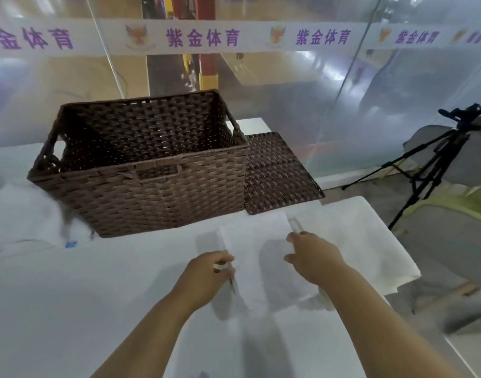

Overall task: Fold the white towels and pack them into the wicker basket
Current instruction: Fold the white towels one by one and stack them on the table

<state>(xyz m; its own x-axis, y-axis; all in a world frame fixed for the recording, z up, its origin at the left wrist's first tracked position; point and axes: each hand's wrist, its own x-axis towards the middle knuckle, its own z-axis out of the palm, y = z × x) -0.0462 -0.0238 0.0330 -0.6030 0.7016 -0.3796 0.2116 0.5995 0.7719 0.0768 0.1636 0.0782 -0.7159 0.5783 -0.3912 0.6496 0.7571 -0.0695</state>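
A white table (97,309) fills the near scene. On its far-left part stands the brown wicker basket (152,192), open at the top, with a flat wicker lid (277,175) lying against its right side. A spread towel (370,241) covers the table's right edge, and crumpled white cloth (21,214) lies to the left of the basket. Near the basket's front, a narrower held towel (261,257) lies between both hands: the left hand (206,276) pinches its left edge, and the right hand (313,257) curls its fingers over the right edge. A black tripod (438,159) stands at the far right.

head view, forward and down, close over table (70,309)
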